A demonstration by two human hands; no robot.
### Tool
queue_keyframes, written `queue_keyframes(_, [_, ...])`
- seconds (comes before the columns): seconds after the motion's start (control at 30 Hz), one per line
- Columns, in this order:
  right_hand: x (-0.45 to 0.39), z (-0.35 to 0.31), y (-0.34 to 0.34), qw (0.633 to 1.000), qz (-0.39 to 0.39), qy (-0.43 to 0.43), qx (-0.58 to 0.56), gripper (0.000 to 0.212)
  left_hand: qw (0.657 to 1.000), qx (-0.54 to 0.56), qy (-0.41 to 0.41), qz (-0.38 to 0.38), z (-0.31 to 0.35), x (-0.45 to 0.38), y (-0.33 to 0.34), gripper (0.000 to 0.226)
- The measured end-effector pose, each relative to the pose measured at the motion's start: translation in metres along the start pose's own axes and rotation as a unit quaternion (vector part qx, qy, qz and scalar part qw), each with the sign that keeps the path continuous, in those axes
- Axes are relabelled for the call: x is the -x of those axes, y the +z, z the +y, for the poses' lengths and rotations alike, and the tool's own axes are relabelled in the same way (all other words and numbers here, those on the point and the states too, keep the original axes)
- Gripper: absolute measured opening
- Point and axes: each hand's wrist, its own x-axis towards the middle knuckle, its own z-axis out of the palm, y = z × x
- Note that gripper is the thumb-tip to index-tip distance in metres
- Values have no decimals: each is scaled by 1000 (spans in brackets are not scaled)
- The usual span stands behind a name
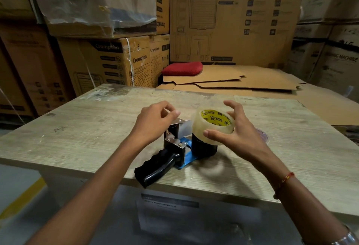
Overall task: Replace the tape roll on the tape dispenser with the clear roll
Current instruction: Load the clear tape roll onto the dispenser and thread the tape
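Mid-task, roll swap partly done. Tape dispenser (175, 151) lying on its side on the surface (77, 128), below and between the hands, black handle pointing back toward the near edge. Clear roll (213, 126) with yellow printed core perched tilted on top of the dispenser's black hub, not yet pushed down flush; looks only started onto the hub, judging from the slant. Right hand (236, 134) spread over the roll's right side, thumb pressed against the near rim, fingers arched over the far rim, loosely clamped on it rather than squeezing hard. Left hand (155, 122) just left of the roll, above the dispenser's metal flap, fingertips curled together in a pinch; something thin and pale between them, possibly the tape's loose end or a bit of the flap, too small to tell. No old roll left on the hub as far as visible; a roundish pinkish object half hidden behind the right hand, on the surface, maybe the removed roll, cannot confirm. Probably done: old roll off. Still left, by the look of it: seat clear roll fully down on the hub, thread loose end under the roller and past the flap to the blade, stand dispenser up.
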Motion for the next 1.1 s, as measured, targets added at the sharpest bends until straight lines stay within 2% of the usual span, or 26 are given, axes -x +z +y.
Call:
queue_keyframes(0.1, [-1,3,7,999,-28,-6,16,102,996,-24,29,-78,-17,0,2,25])
queue_keyframes(0.2, [-5,6,13,998,-40,-17,42,99,991,29,23,-132,-29,4,10,29])
queue_keyframes(0.33, [-9,10,12,998,-57,-3,34,98,993,69,13,-98,-34,10,20,29])
queue_keyframes(0.63, [-12,8,3,992,-122,14,26,95,998,-16,54,-2,-31,34,29,28])
queue_keyframes(0.8, [-20,2,-3,984,-172,12,49,90,998,-10,47,-32,-26,32,20,25])
queue_keyframes(0.93, [-23,1,-6,979,-192,6,67,93,998,-32,24,-52,-15,21,15,28])
queue_keyframes(1.03, [-23,5,-9,981,-185,5,64,101,992,37,20,-118,-2,13,14,31])
queue_keyframes(1.1, [-20,10,-9,983,-179,6,37,109,987,36,19,-157,3,9,15,33])
